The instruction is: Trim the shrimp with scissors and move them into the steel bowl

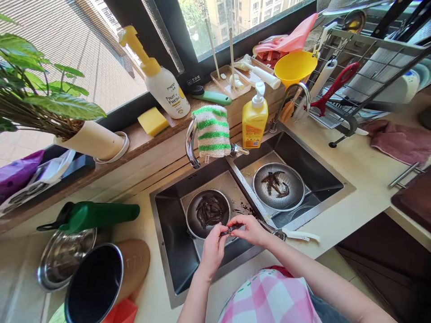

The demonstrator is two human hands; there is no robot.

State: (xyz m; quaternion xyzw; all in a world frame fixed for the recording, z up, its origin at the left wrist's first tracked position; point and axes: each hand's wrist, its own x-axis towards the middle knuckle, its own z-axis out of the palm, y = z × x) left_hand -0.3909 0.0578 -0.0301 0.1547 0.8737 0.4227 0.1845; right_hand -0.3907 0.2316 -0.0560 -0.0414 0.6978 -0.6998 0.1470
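Over the left basin of the sink (168,294), my left hand (214,246) and my right hand (248,229) pinch a small dark shrimp (232,229) between their fingertips. Its ends are partly covered by the fingers. Just beyond my left hand, a round strainer bowl (191,204) holds a pile of similar dark shrimp (211,210). In the right basin, another strainer bowl (296,199) contains several brownish shrimp (274,181). White-handled scissors (299,235) lie across the sink's front rim, close to my right forearm. Dark scraps (247,208) are scattered on the left basin's floor.
A chrome faucet (191,143) draped with a striped cloth (213,130) rises behind the basins. The yellow soap bottle (255,121) stands at the back. To the left are a deep pot (134,264) and a green bottle (101,216); a wire rack (367,58) occupies the right.
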